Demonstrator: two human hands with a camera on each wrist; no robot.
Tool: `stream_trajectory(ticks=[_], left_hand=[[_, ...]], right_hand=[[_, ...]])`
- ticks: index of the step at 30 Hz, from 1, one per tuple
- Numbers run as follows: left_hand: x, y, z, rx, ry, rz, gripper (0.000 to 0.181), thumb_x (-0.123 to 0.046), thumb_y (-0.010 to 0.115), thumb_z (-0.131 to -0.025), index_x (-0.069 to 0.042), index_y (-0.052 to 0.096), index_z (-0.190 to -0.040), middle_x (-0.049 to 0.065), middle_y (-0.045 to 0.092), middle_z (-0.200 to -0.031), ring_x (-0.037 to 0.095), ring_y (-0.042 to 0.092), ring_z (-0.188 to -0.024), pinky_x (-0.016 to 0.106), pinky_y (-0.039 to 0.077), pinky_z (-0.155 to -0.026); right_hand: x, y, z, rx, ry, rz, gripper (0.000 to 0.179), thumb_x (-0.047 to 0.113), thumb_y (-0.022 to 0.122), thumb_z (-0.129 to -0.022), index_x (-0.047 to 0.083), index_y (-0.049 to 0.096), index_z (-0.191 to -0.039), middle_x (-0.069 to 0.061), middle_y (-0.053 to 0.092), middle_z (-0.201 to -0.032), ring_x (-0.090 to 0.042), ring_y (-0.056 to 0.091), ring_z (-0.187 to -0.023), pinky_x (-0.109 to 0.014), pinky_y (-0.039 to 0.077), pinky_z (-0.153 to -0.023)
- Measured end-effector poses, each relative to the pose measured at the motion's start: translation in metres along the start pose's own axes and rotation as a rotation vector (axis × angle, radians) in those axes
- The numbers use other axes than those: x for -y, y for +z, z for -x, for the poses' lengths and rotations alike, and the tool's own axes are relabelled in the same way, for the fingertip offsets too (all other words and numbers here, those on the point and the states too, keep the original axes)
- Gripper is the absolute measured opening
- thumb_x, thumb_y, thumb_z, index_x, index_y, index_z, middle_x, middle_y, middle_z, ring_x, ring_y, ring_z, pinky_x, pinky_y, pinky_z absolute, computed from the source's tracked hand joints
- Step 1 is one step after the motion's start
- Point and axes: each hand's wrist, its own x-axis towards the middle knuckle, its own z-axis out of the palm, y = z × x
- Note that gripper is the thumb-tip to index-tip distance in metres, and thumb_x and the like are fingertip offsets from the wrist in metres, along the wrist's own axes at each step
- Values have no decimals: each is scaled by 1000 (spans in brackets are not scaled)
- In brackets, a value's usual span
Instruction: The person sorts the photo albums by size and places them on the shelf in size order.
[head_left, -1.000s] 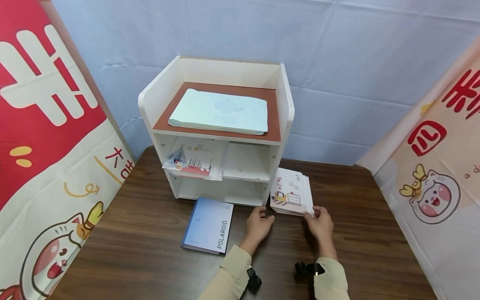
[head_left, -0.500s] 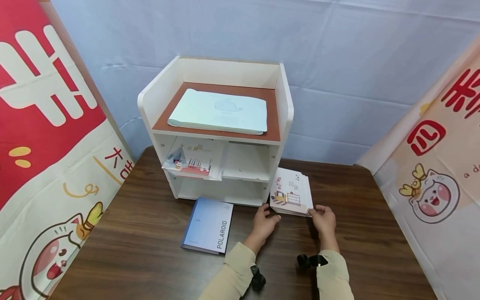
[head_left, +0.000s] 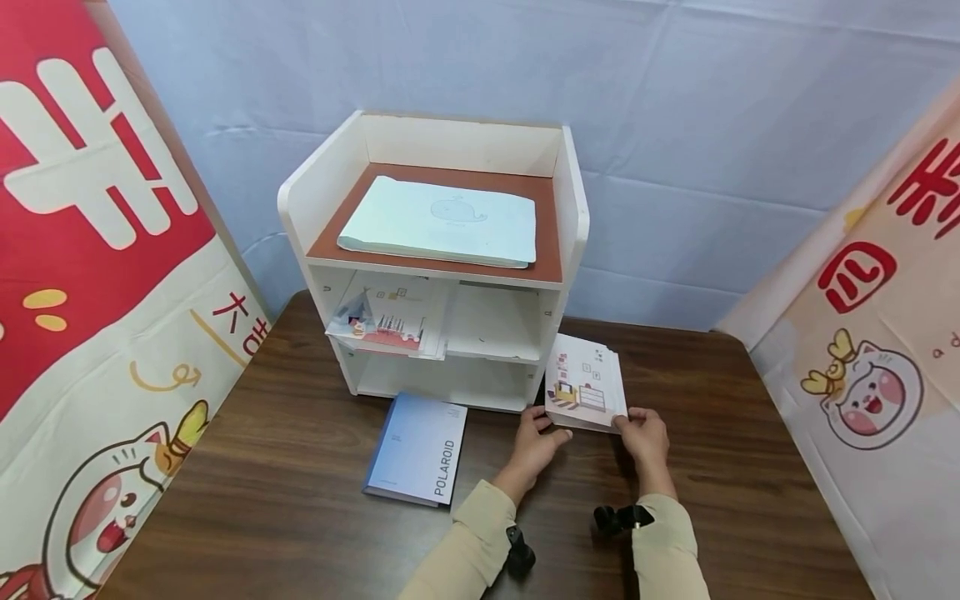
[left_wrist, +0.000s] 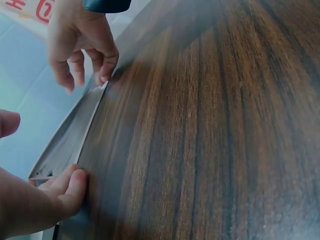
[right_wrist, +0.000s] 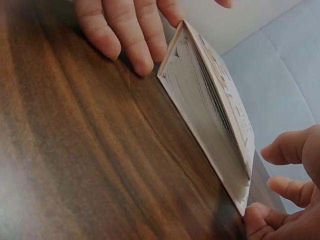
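A white photo album [head_left: 588,379] with a house drawing on its cover lies on the table beside the shelf unit. The right wrist view shows its near side as a wedge, thick at the spine and thin at the other edge. My left hand [head_left: 534,450] is at the spine's near corner, fingers [right_wrist: 135,40] stretched along it and thumb spread away. At the opposite near corner is my right hand [head_left: 647,440]; one fingertip [right_wrist: 252,212] meets the lower cover there, while the thumb [right_wrist: 275,150] stands off the cover in the right wrist view.
A white shelf unit [head_left: 566,192] stands at the back of the brown table [head_left: 247,467]. On top lies a pad [head_left: 438,221] with a whale drawing; several illustrated cards [head_left: 390,325] sit on the middle shelf. A blue POLAROID album [head_left: 416,450] lies in front of it.
My left hand has come right and up to the album's spine corner. The album has shifted slightly right. My right hand has moved a little to the right.
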Motion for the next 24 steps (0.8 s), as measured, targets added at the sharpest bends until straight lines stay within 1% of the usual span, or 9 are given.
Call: stream_trajectory(ticks=[3,7,10,12,17,19,21,22,24], left_hand=[[2,-1,-1,18,0,15,58,-6,70,-76,0,42,-125,19,53,-114,27,52,-101,33,48,-72],[3,-3,-1,32,-4,-3,59,-8,71,-76,-1,42,-127,16,54,-112,25,52,-99,33,48,-73],[3,-3,-1,51,2,-20,66,-8,71,-76,-1,39,-134,15,55,-113,23,54,-96,33,48,-73],[3,-3,-1,64,5,-18,70,-7,70,-76,-2,38,-138,15,56,-110,21,55,-88,33,48,-70],[4,-2,-1,113,14,33,66,-1,68,-76,0,41,-136,10,57,-91,15,51,-68,30,46,-59],[4,-1,-1,112,11,53,62,0,67,-75,0,44,-133,6,55,-84,14,50,-66,28,46,-56],[5,-1,-1,94,10,62,56,1,66,-76,-1,47,-129,5,53,-81,14,52,-66,26,45,-55],[6,-1,-2,81,6,67,53,0,66,-77,-2,48,-127,4,53,-79,15,53,-66,26,45,-55],[5,-1,-3,58,0,75,46,-2,65,-79,-4,51,-123,4,54,-79,17,55,-68,26,45,-55]], right_hand=[[2,-1,0,16,14,5,38,14,59,-83,-9,51,-113,-27,52,-105,-37,47,-92,-45,37,-81],[3,-3,0,36,33,11,39,14,57,-83,-9,49,-114,-29,47,-114,-40,41,-101,-48,32,-90],[3,-5,-1,48,31,18,39,15,56,-83,-10,49,-112,-30,46,-115,-40,40,-103,-48,32,-91],[4,-7,-1,73,25,16,40,15,56,-83,-12,48,-112,-30,46,-114,-40,41,-102,-48,33,-89],[5,-16,-2,178,26,60,51,16,58,-80,-19,45,-113,-35,44,-113,-40,43,-99,-49,37,-88],[5,-18,-2,215,49,70,44,17,60,-77,-20,48,-99,-31,49,-95,-36,46,-85,-45,42,-77],[3,-22,-3,244,73,60,36,17,62,-77,-16,52,-88,-22,49,-81,-29,45,-73,-38,43,-65],[2,-23,-4,262,89,48,32,17,63,-77,-13,53,-81,-17,47,-73,-26,44,-66,-35,42,-57],[0,-25,-6,299,126,31,28,19,65,-77,-4,51,-71,-4,39,-62,-18,36,-53,-28,33,-46]])
